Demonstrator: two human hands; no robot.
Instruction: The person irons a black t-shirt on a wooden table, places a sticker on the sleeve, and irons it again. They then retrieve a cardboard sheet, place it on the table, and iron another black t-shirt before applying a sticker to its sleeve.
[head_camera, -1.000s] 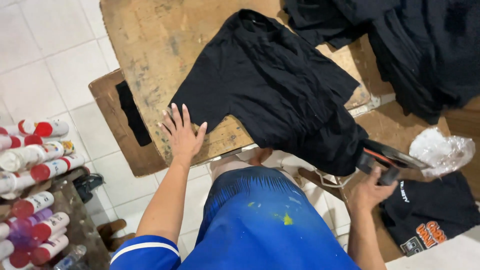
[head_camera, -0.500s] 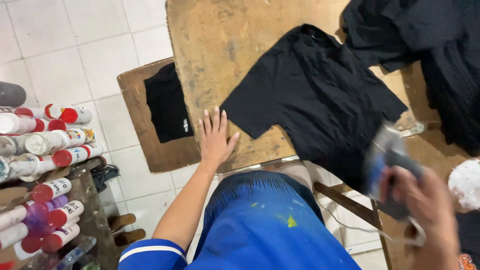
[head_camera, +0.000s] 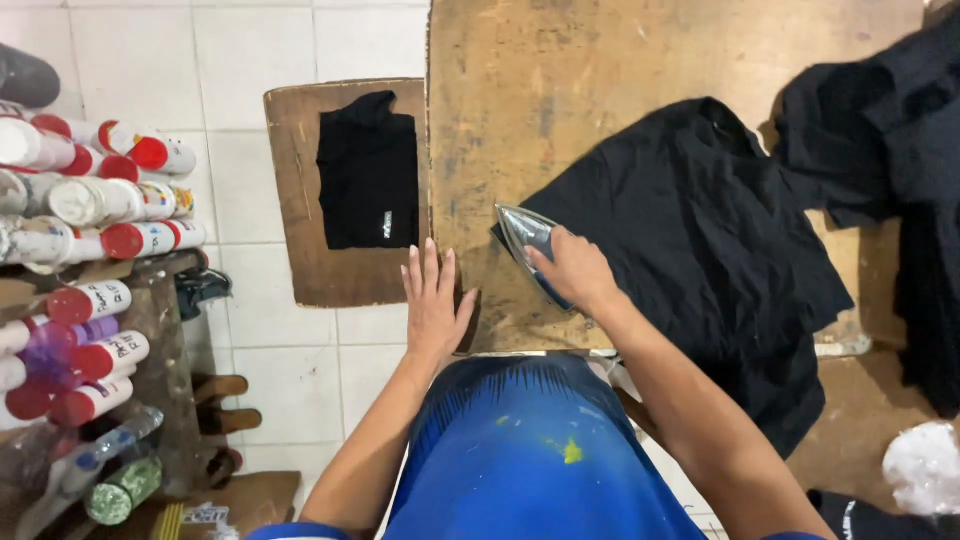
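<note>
A black T-shirt (head_camera: 700, 220) lies spread on a worn wooden table (head_camera: 560, 90). My right hand (head_camera: 575, 268) grips a clothes iron (head_camera: 525, 237) whose metal point rests at the shirt's left edge. My left hand (head_camera: 432, 300) lies flat, fingers apart, on the table's near left corner, holding nothing.
A small wooden board (head_camera: 300, 180) left of the table carries a folded black garment (head_camera: 368, 170). Several spray cans with red caps (head_camera: 90, 200) lie stacked at far left. More dark clothes (head_camera: 880, 130) are piled at right, a white plastic bag (head_camera: 925, 465) at lower right.
My right hand has brought the iron from the lower right up onto the table, to the shirt's left edge. My left hand stays flat on the table corner.
</note>
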